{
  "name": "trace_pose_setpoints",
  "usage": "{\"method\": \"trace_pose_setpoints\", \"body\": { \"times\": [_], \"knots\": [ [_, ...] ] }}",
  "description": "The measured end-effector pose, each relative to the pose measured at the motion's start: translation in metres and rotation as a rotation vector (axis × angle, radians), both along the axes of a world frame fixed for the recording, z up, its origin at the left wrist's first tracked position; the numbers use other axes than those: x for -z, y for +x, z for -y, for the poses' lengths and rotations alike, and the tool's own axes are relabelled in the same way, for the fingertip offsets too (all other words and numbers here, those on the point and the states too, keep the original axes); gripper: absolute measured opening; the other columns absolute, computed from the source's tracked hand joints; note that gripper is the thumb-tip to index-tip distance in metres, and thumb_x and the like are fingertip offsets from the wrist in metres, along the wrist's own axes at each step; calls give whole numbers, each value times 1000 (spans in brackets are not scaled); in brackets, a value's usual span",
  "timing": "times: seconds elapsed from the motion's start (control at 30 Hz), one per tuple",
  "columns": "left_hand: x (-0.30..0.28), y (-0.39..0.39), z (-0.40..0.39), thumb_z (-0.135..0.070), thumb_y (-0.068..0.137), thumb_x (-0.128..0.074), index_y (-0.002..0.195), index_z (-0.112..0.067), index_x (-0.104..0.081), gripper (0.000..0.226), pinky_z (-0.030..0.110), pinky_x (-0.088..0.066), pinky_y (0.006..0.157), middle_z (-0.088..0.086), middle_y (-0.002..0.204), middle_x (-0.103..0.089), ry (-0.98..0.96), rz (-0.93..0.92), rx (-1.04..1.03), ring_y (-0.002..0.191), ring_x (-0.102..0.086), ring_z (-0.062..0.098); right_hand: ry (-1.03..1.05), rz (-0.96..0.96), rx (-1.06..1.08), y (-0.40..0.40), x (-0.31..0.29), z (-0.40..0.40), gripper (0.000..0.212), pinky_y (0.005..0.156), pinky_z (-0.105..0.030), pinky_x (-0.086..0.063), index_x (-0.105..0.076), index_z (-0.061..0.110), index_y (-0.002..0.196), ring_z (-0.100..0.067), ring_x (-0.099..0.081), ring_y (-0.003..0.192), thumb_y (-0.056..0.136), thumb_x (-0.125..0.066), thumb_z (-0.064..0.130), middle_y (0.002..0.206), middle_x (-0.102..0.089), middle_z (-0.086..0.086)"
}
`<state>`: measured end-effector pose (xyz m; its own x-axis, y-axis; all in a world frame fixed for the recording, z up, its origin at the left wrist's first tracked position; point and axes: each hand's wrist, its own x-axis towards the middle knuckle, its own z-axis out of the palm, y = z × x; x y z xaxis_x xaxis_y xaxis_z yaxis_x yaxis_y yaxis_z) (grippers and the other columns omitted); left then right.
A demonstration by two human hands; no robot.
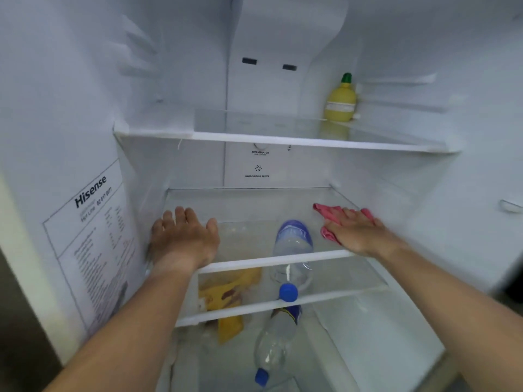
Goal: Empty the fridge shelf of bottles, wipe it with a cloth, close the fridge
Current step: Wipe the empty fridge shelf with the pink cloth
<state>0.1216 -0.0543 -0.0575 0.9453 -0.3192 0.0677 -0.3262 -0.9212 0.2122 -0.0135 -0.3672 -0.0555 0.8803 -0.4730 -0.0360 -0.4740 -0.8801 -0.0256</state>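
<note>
- Pink cloth [328, 215] lies pinned under my flat right hand [355, 230] at the glass shelf's [249, 239] right side.
- My left hand [184, 236], spread and empty, rests opposite; wiping runs leftward toward it.

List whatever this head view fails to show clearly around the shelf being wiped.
- Pink cloth: mostly covered by the right hand, which lies flat on it.
- Yellow packet: seen only through the glass shelf; its print is blurred.
- Clear plastic bottle with blue cap: lies on a lower shelf, crossed by the shelf's white trim.
- Left hand: motion-blurred.
- Hisense sticker: small print unreadable.
</note>
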Motion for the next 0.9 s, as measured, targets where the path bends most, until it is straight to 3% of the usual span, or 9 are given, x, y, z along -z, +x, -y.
{"method": "trace_pose_setpoints", "body": {
  "times": [0.1,0.23,0.37,0.53,0.73,0.9],
  "knots": [
    [-2,-3,0,-50,98,-13,155,-9,-21,71,45,-14,124,9,166,-15,-3,-4,-1,152,-15,30,52,28,32,-15,-1,-38,75,123,-49,0,3,59,152,-18,-7,155,81,-12,74,169,-9,12],
    [-6,-9,-2,-37,99,-17,146,-6,-36,59,44,-22,120,13,158,-30,-46,3,2,146,-27,31,34,62,46,-6,1,-101,69,121,-57,-1,-9,43,158,-25,-5,156,94,-14,66,169,-8,7],
    [-11,-22,-11,-20,98,-26,125,-4,-53,42,42,-34,110,19,135,-50,-131,37,20,127,-44,33,67,85,-64,13,2,-162,65,121,-59,4,-9,39,159,-29,0,156,97,-14,60,170,-4,4],
    [-13,-36,-25,-19,101,-31,125,-2,-50,35,43,-37,106,18,131,-51,-183,40,60,125,-47,34,48,114,-221,29,4,-216,62,122,-58,1,-13,35,160,-30,-3,156,100,-13,52,170,-6,2],
    [-10,-39,-31,-19,99,-32,115,-3,-57,33,42,-39,103,17,124,-56,-118,72,102,120,-51,34,30,250,-376,-4,7,-192,55,125,-40,1,-26,36,158,-16,-15,154,104,-17,48,166,-24,9],
    [-9,-41,-29,-16,97,-31,111,-7,-60,34,42,-40,101,14,121,-55,-111,55,81,117,-50,33,-225,201,-267,-57,10,-109,53,122,-41,-12,-19,34,159,-17,-28,148,107,-21,36,161,-33,7]
  ]
}}
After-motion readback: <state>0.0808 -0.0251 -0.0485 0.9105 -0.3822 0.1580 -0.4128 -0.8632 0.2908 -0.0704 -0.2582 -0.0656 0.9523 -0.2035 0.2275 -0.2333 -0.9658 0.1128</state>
